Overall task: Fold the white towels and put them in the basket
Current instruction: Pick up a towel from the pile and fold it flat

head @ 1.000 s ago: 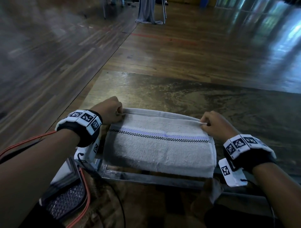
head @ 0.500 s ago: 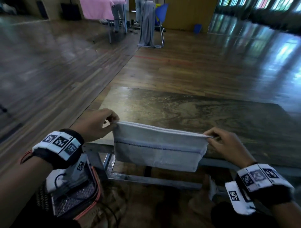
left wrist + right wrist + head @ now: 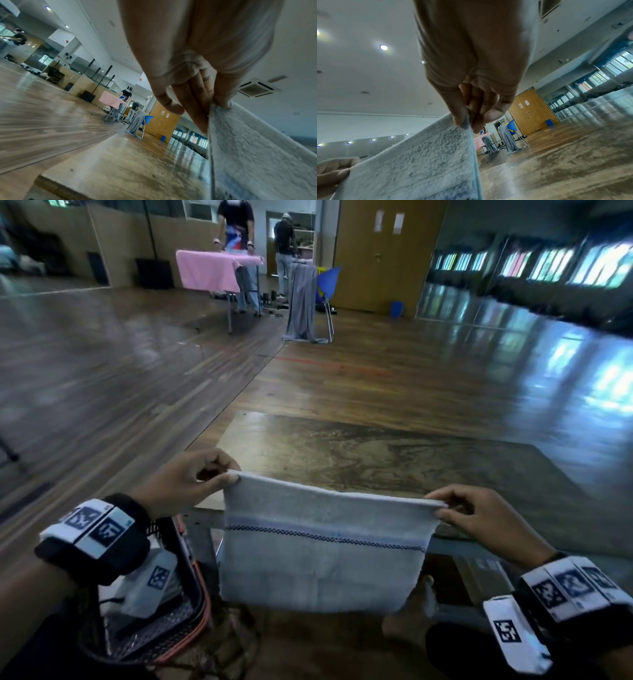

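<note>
A folded white towel [image 3: 318, 556] with a dark checked stripe hangs in the air in front of the table's near edge. My left hand [image 3: 191, 484] pinches its top left corner and my right hand [image 3: 479, 522] pinches its top right corner. The left wrist view shows my thumb and fingers [image 3: 197, 108] clamped on the towel [image 3: 248, 148] edge. In the right wrist view the same pinch [image 3: 467, 115] holds the towel [image 3: 419, 162]. A dark mesh basket [image 3: 171, 631] with an orange rim sits low at my left, under my left wrist.
The worn brown table [image 3: 376, 460] lies just beyond the towel, with its metal frame [image 3: 479, 563] below. Far across the wooden floor stand a pink-covered table [image 3: 212, 272], a blue chair [image 3: 329, 285] with grey cloth, and two people.
Both hands have lifted the folded towel off the table's near edge; it now hangs vertically between them. My view has tilted up to show the room.
</note>
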### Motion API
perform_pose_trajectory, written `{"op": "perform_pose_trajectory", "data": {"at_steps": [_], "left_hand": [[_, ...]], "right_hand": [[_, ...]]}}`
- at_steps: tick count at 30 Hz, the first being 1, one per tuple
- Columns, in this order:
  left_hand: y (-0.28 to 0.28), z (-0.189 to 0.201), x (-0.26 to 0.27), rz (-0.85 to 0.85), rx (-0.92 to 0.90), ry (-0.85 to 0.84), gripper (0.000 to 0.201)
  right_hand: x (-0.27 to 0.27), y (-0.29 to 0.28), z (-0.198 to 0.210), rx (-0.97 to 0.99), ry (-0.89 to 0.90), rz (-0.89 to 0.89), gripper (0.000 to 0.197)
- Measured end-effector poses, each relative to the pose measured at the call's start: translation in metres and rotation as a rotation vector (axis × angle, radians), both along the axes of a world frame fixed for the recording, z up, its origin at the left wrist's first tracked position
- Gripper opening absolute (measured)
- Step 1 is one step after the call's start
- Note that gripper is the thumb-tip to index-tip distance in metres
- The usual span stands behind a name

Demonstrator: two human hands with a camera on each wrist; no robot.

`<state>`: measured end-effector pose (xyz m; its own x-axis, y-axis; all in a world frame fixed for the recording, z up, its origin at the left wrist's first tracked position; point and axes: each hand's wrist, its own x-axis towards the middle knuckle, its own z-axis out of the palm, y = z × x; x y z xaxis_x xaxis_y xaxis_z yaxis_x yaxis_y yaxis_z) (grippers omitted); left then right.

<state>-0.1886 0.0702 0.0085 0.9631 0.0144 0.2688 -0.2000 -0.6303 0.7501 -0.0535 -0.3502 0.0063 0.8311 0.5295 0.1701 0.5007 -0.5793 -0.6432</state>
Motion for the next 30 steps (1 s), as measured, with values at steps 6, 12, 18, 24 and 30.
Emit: {"op": "perform_pose_trajectory", "data": {"at_steps": [6, 12, 18, 24, 30], "left_hand": [[0.006, 0.017, 0.024, 0.070, 0.082, -0.045, 0.006], [0.006, 0.073, 0.076, 0.288, 0.212, -0.411, 0.011], [0.008, 0.111, 0.094, 0.351, 0.191, -0.701, 0.008], [0.016, 0.029, 0.066, 0.017, 0.334, -0.228, 0.008], [0.015, -0.055, 0.055, -0.104, 0.385, 0.265, 0.007]], "right_hand": [[0.020, 0.013, 0.024, -0.027, -0.054, 0.006, 0.024], [0.077, 0.042, 0.086, 0.173, -0.301, -0.147, 0.019], [0.090, 0.046, 0.115, 0.437, -0.413, -0.141, 0.019], [0.084, 0.031, 0.027, 0.130, -0.147, -0.015, 0.035], [0.076, 0.028, -0.067, -0.237, 0.259, 0.090, 0.017]]}}
